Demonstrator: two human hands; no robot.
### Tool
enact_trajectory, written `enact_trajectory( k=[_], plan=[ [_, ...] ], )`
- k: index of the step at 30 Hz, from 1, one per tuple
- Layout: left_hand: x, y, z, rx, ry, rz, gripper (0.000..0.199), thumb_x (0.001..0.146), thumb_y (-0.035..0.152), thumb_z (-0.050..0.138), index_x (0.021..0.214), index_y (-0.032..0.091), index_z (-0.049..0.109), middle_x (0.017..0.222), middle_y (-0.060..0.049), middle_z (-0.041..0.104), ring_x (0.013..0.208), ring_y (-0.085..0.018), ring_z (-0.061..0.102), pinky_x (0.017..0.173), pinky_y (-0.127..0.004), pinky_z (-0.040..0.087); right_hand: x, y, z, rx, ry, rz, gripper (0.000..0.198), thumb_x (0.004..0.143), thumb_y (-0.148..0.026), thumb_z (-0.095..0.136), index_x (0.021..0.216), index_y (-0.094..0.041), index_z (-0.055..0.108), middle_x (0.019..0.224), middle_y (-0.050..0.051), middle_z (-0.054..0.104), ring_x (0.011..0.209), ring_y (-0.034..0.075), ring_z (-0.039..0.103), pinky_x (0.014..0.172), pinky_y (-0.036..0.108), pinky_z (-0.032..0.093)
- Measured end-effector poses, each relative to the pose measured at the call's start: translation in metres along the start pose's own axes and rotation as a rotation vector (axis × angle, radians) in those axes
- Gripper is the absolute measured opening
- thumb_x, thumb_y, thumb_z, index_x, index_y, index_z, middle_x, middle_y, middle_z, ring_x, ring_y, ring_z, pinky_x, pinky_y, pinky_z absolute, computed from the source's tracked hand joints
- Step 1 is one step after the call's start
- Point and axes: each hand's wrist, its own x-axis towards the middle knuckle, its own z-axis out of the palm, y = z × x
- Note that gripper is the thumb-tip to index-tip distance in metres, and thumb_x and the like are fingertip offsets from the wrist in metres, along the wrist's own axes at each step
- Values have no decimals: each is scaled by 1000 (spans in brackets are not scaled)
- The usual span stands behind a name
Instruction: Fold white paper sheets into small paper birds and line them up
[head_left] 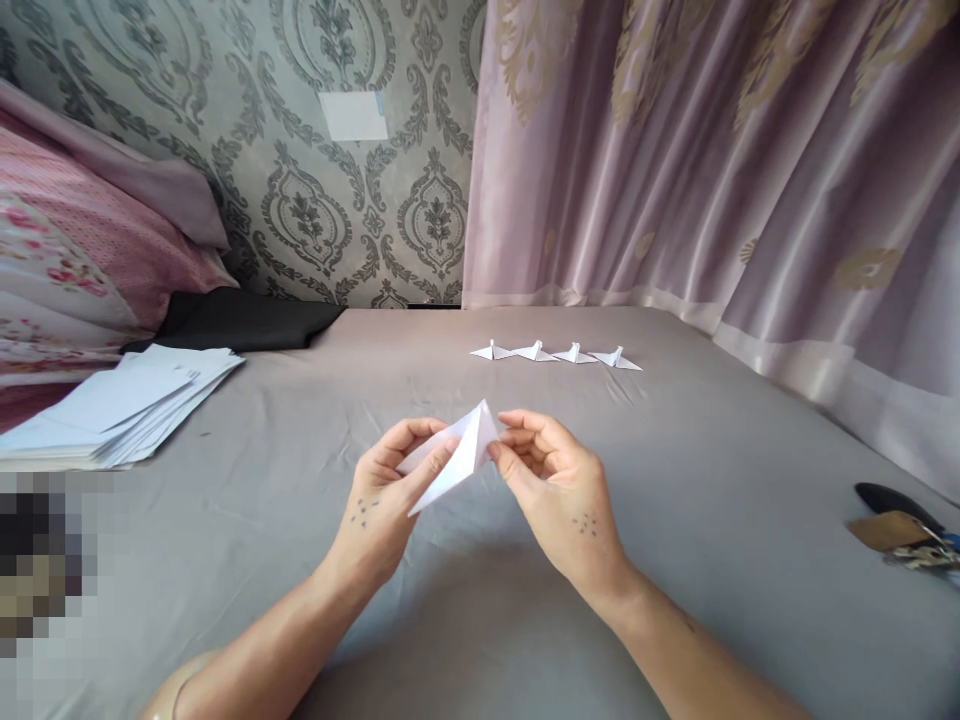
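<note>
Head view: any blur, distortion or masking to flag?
Head view: wide-lens bending at the edges, curtain bowed; pixelated block lower left; soft even daylight, faint shadows under the left hand and right hand; folded paper sharp, slightly overexposed.

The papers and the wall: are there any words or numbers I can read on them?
No readable text anywhere.
Folded paper held by the left hand and right hand: blank.
Paper stack: blank.
White patch on the wall: blank.
Four folded figures: blank.
</note>
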Motion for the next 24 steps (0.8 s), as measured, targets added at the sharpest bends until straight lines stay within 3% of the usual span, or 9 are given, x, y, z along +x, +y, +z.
enact_trajectory(
  k=[4, 9, 16, 24],
  plan=[
    [8, 1, -7, 36, 128, 111, 23, 81, 38, 69, 92, 19, 63, 99, -4, 68, 77, -13, 62, 64, -20, 47, 6, 0, -5, 96, 14, 139, 24, 77, -32, 70, 98, -21, 70, 88, 4, 72, 77, 16, 67, 69, 30, 56],
    [4, 0, -9, 288, 255, 352, 15, 82, 32, 69, 86, 20, 62, 83, 0, 63, 78, -14, 59, 70, -22, 48, 12, -1, -7, 169, 127, 209, 26, 74, -33, 70, 96, -18, 70, 92, 7, 73, 80, 19, 68, 69, 32, 56],
    [-2, -5, 0, 310, 90, 280, 10, 81, 29, 70, 86, 20, 71, 83, -2, 71, 77, -16, 62, 70, -26, 49, 11, 5, -1, 143, 130, 171, 23, 75, -34, 69, 92, -17, 68, 89, 7, 73, 78, 18, 68, 67, 31, 55],
    [-4, -6, -1, 481, -10, 499, 5, 84, 24, 67, 80, 22, 70, 75, 0, 65, 67, -14, 54, 65, -26, 45, 3, 5, 6, -10, 133, 70, 13, 80, -31, 66, 88, -20, 66, 82, 4, 71, 76, 17, 66, 70, 30, 54]
  ],
)
